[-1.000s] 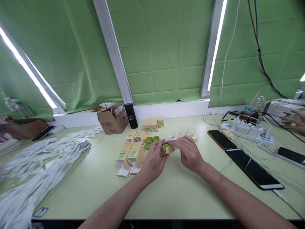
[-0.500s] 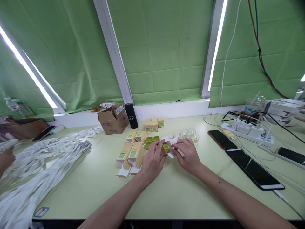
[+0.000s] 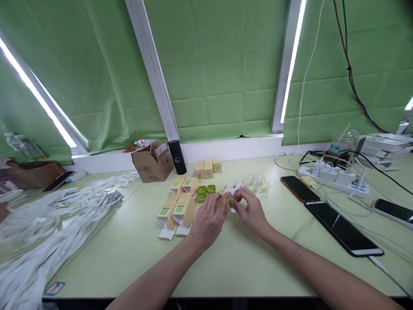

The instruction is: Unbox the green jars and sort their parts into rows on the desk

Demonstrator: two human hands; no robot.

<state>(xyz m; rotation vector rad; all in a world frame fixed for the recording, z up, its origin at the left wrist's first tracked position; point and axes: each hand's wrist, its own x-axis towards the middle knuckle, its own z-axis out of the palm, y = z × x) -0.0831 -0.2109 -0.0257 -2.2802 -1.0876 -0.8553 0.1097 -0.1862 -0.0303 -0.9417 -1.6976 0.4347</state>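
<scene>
My left hand [image 3: 208,219] is closed around a small tan cardboard box [image 3: 226,206], its open end turned to the right. Fingers of my right hand [image 3: 251,212] are pinched at that end, on a small green tray [image 3: 230,202] mostly hidden by the box and fingers. White box flaps [image 3: 232,187] stick out behind. Just beyond my left hand are more green trays [image 3: 201,196]. Clear cups with yellow centres [image 3: 254,184] stand past my right hand. Several tan boxes with open white flaps [image 3: 183,209] lie to the left of my left hand.
Three small tan boxes [image 3: 208,168] stand farther back, near a black bottle [image 3: 177,157] and an open carton [image 3: 152,162]. White strips [image 3: 74,224] cover the left side. Phones [image 3: 343,228], cables and a power strip [image 3: 335,180] lie on the right.
My right fingers have moved left, closing in on the open end of the box. The green tray shows less than before. Another person's hand at far left has mostly left view.
</scene>
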